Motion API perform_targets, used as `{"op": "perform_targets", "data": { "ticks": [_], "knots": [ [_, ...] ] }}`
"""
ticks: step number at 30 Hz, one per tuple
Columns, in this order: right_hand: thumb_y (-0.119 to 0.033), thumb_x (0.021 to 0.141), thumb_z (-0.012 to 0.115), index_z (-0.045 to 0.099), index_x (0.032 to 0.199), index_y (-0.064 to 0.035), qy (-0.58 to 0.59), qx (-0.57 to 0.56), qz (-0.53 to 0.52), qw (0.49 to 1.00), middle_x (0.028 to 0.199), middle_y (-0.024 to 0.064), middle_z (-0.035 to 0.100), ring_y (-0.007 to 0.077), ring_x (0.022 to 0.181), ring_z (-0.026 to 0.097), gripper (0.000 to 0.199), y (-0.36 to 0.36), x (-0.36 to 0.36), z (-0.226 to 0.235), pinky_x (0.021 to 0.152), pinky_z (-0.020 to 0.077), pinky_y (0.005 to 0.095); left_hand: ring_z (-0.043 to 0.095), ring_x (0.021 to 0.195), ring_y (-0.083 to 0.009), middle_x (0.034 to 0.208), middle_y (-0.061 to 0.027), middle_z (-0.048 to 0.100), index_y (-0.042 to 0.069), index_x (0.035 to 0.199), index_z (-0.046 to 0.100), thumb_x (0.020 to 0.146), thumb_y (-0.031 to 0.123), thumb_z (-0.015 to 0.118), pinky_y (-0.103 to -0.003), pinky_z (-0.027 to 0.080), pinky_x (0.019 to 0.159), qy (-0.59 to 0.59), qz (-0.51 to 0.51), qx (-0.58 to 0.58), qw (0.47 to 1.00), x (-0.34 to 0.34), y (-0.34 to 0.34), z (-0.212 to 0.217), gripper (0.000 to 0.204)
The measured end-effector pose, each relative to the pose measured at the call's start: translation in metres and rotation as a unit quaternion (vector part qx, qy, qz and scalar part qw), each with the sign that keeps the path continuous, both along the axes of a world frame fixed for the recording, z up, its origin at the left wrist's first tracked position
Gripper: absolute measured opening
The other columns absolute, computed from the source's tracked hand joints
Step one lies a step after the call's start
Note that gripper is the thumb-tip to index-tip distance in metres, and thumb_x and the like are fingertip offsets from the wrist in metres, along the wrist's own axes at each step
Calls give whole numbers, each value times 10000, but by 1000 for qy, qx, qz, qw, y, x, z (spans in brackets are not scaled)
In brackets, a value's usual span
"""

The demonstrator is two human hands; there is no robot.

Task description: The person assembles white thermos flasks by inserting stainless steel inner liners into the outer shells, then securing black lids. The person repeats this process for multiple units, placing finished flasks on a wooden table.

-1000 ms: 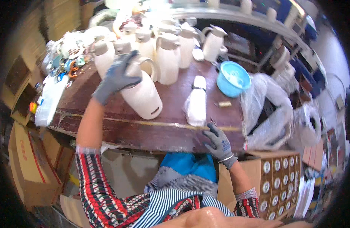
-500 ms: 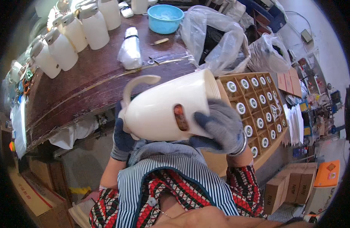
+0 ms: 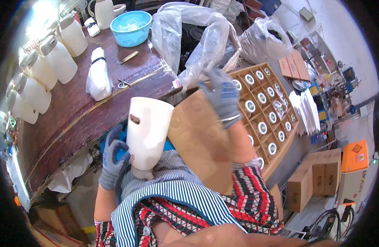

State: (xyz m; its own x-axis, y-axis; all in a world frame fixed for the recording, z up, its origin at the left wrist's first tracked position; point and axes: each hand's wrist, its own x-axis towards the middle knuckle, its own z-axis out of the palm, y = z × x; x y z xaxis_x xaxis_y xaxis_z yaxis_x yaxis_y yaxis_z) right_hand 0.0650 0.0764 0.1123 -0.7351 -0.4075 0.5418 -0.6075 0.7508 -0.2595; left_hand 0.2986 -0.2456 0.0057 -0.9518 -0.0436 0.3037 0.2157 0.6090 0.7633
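Centrally placed jug: white, tapered, smooth-walled jug (image 3: 150, 129) with an oblong slot in its wall; stands upside down at a slight tilt, wide end up, in front of the person's lap
Jug spout: grey moulded spout piece (image 3: 142, 173) at the lower end, set against the apron
Left hand: left hand (image 3: 114, 158) in a grey-and-blue knit glove, just beside the jug's left side; fingers curved, thumb apart from them; whether it grips the jug cannot be told
Right hand: right hand (image 3: 222, 94) in a grey knit glove, blurred; fingers and thumb spread, over the near left edge of the carton
Apron: blue-and-white striped cloth apron (image 3: 177, 191) over a patterned red, black and white shirt
Carton: brown cardboard carton (image 3: 282, 158) divided into square cells; brown flap (image 3: 201, 144) hangs toward the jug
Cells: round, white-rimmed glass pieces (image 3: 261, 98), seated one per cell
Table: dark red-brown table (image 3: 74, 111) beyond the jug
Table, left: row of white jugs with grey tops (image 3: 60, 61), upright
Table, middle: white wrapped bundle with a black band (image 3: 99, 80); slim tan tool (image 3: 128, 57) near it
Table, far side: round light-blue plastic basin (image 3: 134, 39)
Beyond the carton: clear plastic bag with black contents (image 3: 214, 37)
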Motion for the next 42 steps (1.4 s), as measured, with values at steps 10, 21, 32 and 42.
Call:
{"op": "perform_targets", "data": {
  "ticks": [10, 21, 32, 42],
  "knots": [
    [-289, 759, 840, 457, 1505, -192, -261, 211, -99, 937, 1264, 191, 584, 410, 1084, 645, 844, 93, -62, -101, 917, 540, 481, 367, 1449, -429, 1504, -221, 486, 114, 1533, 459, 906, 584, 660, -587, 274, 1195, 96, -144, -211, 962, -187, 93, 55, 809],
    [-394, 661, 896, 623, 1261, -98, -254, 263, 44, 930, 1198, 211, 607, 428, 1109, 628, 722, 117, -112, -14, 958, 523, 479, 630, 882, -316, 825, -75, 602, 115, 993, 739, 686, 266, 865, -553, 455, 1076, 141, -14, -112, 984, -98, -7, 45, 365],
    [-174, 772, 851, 522, 1411, -10, -116, -103, 131, 979, 1370, 116, 563, 243, 1260, 553, 738, 5, -63, 154, 1121, 422, 409, 641, 1214, -254, 1290, -139, 697, 27, 1404, 609, 970, 276, 688, -403, 409, 1140, -159, -49, 309, 936, -105, -57, 109, 507],
    [-283, 751, 883, 616, 1356, -57, 158, -87, 340, 923, 1376, 189, 579, 347, 1186, 607, 699, -209, -25, -20, 982, 512, 455, 550, 1349, -296, 1486, -130, 543, 104, 1561, 367, 969, 535, 655, -496, 452, 1148, 24, -313, 738, 597, -205, -100, 61, 787]
  ]
}}
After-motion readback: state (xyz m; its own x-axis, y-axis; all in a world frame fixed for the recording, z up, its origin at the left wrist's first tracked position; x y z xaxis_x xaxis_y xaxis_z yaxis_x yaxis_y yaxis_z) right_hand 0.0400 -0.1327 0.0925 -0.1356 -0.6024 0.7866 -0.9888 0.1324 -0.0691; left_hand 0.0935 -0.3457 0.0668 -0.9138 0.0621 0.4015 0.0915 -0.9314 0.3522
